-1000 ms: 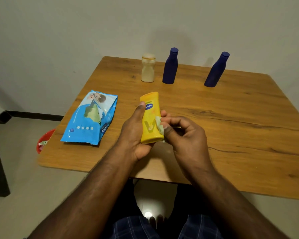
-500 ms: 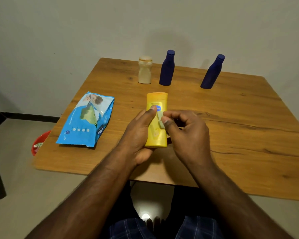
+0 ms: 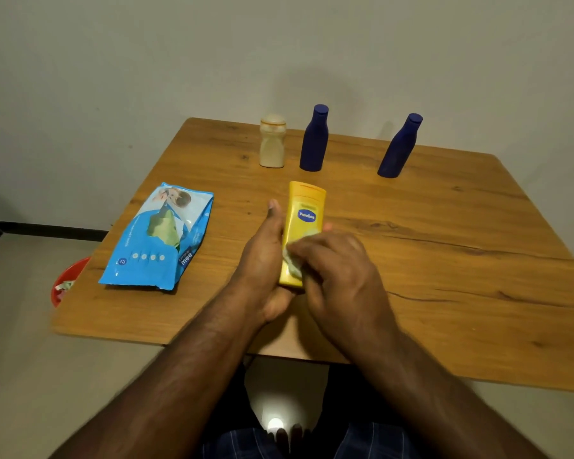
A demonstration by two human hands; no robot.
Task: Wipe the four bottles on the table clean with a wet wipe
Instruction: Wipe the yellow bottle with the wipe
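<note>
We read this as a room in a home. Plain wooden table pushed up to a bare pale wall, pale floor with a dark skirting strip at left. Household toiletries along the table's far edge: cream bottle, two blue bottles. Pack of baby wipes near the left edge. Red bin on the floor by the near-left corner.

Wipe pack left of held bottle

The right hand has slid the wet wipe down the yellow bottle
</note>
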